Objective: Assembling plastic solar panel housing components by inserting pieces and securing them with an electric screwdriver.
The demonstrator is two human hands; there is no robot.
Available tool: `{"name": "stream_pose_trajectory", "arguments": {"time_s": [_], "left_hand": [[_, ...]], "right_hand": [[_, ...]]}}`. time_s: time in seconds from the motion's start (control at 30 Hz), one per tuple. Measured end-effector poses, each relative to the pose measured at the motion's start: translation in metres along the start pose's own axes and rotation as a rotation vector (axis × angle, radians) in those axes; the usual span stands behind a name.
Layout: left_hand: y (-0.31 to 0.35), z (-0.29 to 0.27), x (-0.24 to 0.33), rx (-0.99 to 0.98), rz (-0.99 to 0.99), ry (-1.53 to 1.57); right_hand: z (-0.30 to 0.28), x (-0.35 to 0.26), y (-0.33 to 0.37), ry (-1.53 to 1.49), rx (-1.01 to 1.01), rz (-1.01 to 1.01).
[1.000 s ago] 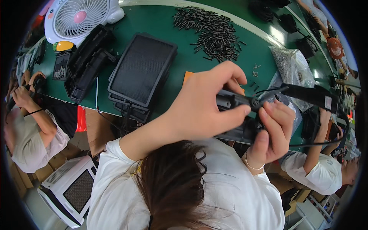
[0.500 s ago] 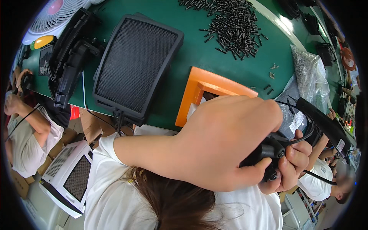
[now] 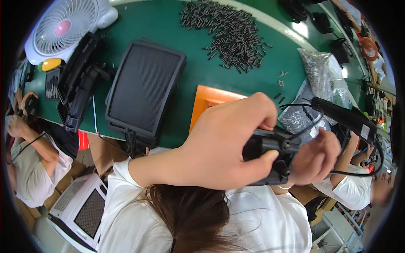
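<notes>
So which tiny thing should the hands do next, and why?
I'd probably bring the right hand's curled fingers in to grip the right end of the black part. The left hand pinches that part with its thumb lying across it, while the right hand is close beside it without a clear grip, so a second hold might steady it.

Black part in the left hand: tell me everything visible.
The black part looks like moulded plastic: blocky, with a round boss near its right end and a knob below that. The left hand grips it, thumb across its face, hiding much. In view it's lower right of the orange frame. Right hand contact: unclear.
</notes>
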State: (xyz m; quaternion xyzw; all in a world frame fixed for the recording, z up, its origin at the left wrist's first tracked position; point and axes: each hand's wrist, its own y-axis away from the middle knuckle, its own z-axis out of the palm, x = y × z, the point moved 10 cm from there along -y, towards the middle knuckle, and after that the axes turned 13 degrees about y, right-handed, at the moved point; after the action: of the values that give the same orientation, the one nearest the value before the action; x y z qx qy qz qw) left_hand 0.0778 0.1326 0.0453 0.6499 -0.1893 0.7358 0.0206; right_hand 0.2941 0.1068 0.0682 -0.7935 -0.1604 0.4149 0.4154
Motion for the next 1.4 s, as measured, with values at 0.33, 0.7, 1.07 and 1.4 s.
{"name": "stream_pose_trajectory", "arguments": {"time_s": [0.33, 0.7, 1.07, 1.4], "left_hand": [[0.007, -0.002, -0.002, 0.094, -0.039, 0.043], [0.006, -0.005, -0.005, 0.146, -0.003, 0.045], [0.007, -0.003, -0.005, 0.101, -0.032, 0.031], [0.009, -0.003, 0.0, 0.133, 0.091, 0.051]], "right_hand": [[-0.014, 0.103, -0.044, 0.185, 0.328, 0.412], [0.032, -0.103, -0.137, -1.436, -0.499, -0.057], [0.053, -0.087, -0.125, -1.212, -0.57, 0.039], [0.079, -0.117, -0.12, -1.321, -0.776, -0.114]]}}
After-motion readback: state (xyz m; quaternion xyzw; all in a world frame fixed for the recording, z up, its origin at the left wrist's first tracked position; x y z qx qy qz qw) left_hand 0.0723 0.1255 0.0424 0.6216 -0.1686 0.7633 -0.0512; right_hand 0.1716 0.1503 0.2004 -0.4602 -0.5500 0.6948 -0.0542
